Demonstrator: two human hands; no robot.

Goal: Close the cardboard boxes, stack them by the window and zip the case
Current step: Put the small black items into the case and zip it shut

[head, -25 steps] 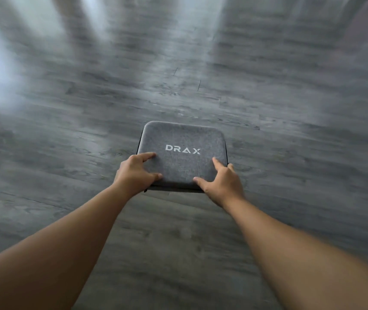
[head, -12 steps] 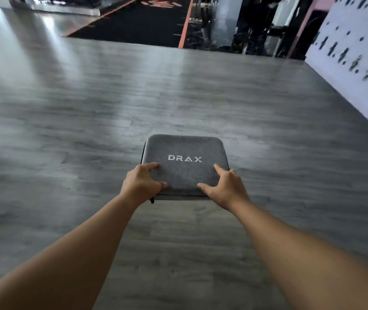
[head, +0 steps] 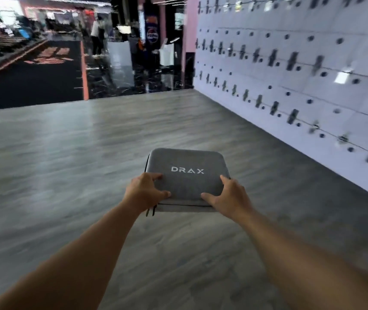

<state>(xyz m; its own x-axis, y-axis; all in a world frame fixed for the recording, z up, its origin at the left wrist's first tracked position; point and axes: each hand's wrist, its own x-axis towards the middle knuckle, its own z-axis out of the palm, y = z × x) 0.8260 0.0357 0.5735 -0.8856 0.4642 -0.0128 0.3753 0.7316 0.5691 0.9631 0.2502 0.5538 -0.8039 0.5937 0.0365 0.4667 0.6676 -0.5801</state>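
Your left hand [head: 144,190] and right hand [head: 230,196] still grip the grey case [head: 187,175], now lifted up (looks shut), so you're carrying it.

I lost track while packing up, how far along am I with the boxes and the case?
Done: the grey case looks closed, its lid down flat. In hand: the left hand and right hand grip its near corners above the floor. Left: whether it is fully zipped cannot be told; no cardboard boxes or window show here, so their state cannot be judged.
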